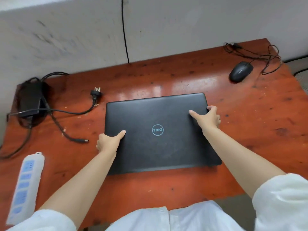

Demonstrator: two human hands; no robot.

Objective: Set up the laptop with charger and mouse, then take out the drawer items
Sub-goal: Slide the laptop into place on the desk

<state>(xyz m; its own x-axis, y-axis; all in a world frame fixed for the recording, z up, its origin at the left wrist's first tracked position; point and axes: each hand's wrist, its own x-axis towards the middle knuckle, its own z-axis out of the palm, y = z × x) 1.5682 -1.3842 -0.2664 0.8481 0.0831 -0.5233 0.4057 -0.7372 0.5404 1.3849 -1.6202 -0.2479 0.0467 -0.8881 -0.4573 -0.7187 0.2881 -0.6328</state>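
Both hands gripping shut laptop

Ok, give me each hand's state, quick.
Left hand: gripping the closed laptop's left edge.
Right hand: gripping its right edge, thumb on the lid.

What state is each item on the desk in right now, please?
laptop: closed, flat, gripped at both sides
charger: unplugged, both ends loose on desk
mouse: unconnected, cable tangled behind it
power strip: nothing plugged in
left hand: gripping laptop
right hand: gripping laptop
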